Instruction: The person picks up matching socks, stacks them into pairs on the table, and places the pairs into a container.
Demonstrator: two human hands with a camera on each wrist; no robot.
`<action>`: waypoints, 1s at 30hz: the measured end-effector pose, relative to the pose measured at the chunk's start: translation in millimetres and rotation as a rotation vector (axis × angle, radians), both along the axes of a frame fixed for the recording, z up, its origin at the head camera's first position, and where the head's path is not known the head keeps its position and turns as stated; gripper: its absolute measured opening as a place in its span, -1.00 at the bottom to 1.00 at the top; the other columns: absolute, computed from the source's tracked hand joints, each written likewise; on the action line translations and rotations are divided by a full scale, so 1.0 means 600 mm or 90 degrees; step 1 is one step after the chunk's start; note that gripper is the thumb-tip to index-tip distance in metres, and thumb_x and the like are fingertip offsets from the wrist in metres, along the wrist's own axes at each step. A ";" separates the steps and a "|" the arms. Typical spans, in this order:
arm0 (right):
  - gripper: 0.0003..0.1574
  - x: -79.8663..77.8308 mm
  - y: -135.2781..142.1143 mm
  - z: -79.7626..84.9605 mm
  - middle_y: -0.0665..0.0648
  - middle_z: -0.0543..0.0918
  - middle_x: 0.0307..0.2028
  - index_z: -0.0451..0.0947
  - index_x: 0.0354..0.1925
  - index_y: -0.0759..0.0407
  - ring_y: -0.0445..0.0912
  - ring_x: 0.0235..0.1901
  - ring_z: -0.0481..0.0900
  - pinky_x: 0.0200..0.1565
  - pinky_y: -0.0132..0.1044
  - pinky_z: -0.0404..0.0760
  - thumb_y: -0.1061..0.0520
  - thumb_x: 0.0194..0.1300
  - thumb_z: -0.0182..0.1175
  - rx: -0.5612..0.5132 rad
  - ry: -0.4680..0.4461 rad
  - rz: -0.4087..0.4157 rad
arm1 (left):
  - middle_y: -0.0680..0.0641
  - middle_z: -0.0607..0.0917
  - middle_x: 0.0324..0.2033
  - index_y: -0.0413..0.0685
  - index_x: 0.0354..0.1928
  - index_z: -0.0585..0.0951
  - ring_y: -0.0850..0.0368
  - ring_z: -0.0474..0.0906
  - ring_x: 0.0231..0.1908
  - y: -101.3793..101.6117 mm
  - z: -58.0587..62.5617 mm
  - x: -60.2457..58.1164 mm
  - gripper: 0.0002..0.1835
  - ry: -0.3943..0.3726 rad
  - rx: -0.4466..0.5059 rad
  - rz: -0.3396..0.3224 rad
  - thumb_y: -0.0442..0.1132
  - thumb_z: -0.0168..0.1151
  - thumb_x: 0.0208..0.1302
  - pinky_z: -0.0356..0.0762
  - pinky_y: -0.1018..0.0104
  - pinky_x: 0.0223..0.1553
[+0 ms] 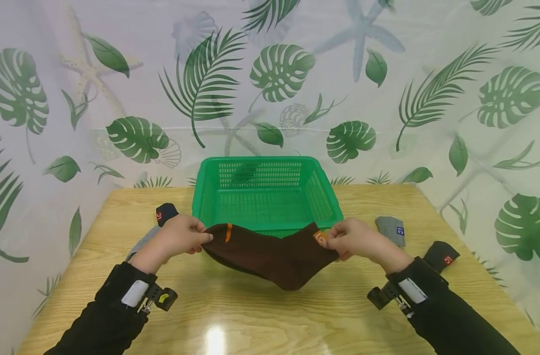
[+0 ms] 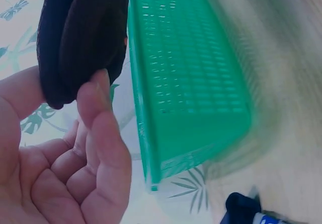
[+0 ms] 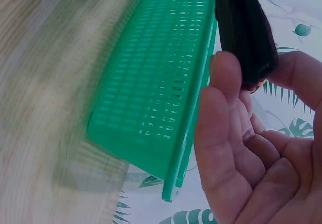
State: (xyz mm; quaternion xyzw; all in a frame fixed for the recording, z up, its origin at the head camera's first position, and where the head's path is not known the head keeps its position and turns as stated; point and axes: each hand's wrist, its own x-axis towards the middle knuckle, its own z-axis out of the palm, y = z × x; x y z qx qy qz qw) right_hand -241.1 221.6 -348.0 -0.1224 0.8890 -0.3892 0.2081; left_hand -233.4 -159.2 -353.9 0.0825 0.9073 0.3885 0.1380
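Observation:
A dark brown sock (image 1: 274,254) with orange marks hangs stretched between both hands, in front of the green basket. My left hand (image 1: 181,237) pinches one end of it near an orange stripe. The other end, by an orange label, is pinched by my right hand (image 1: 351,240). In the left wrist view, the thumb and fingers of the left hand (image 2: 70,158) grip the folded edge of the sock (image 2: 85,38). The right wrist view likewise has the right hand (image 3: 266,148) holding the sock's end (image 3: 246,32) between thumb and finger.
Behind the sock stands a green plastic basket (image 1: 261,199) on the wooden table (image 1: 252,320). At left lie a navy sock (image 1: 165,213) and a grey one (image 1: 142,242), partly covered by the arm. At right are a grey sock (image 1: 390,230) and a dark sock (image 1: 440,255).

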 end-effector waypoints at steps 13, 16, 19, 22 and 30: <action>-0.75 -0.011 -0.003 0.037 0.10 0.54 -0.52 0.59 -0.22 0.35 -0.06 -0.44 0.65 -0.27 -0.19 0.68 0.15 0.36 0.15 0.014 0.005 0.009 | -0.18 0.66 -0.31 -0.29 -0.20 0.61 0.10 0.64 -0.38 -0.008 0.039 -0.018 -0.76 -0.033 0.000 -0.004 -0.19 0.25 0.32 0.65 0.21 -0.23; -0.75 -0.017 -0.004 0.050 0.08 0.52 -0.54 0.58 -0.22 0.37 -0.07 -0.47 0.62 -0.26 -0.18 0.68 0.15 0.36 0.15 0.013 0.006 0.015 | -0.15 0.65 -0.36 -0.30 -0.21 0.60 0.10 0.62 -0.38 -0.010 0.042 -0.021 -0.76 -0.037 0.007 -0.001 -0.20 0.24 0.32 0.65 0.21 -0.23; -0.74 -0.025 -0.006 0.061 0.07 0.52 -0.56 0.59 -0.22 0.38 -0.07 -0.48 0.62 -0.26 -0.19 0.68 0.15 0.36 0.15 0.017 0.013 0.018 | -0.11 0.63 -0.45 -0.29 -0.24 0.60 0.11 0.59 -0.38 -0.011 0.047 -0.030 -0.77 -0.036 0.009 -0.005 -0.20 0.22 0.33 0.64 0.23 -0.24; -0.74 -0.036 -0.008 0.070 0.06 0.52 -0.58 0.59 -0.23 0.37 -0.08 -0.46 0.66 -0.25 -0.19 0.68 0.14 0.37 0.15 0.027 0.027 0.016 | -0.08 0.61 -0.49 -0.29 -0.24 0.61 0.11 0.59 -0.38 -0.011 0.053 -0.045 -0.77 -0.038 0.017 -0.001 -0.20 0.21 0.35 0.63 0.24 -0.23; -0.74 -0.079 -0.015 0.068 0.02 0.40 -0.63 0.53 -0.37 0.32 -0.07 -0.47 0.61 -0.18 -0.13 0.68 0.13 0.37 0.16 0.030 0.024 -0.034 | -0.05 0.60 -0.48 -0.30 -0.24 0.65 0.13 0.57 -0.41 0.006 0.054 -0.101 -0.76 -0.046 0.013 0.039 -0.21 0.17 0.36 0.58 0.33 -0.29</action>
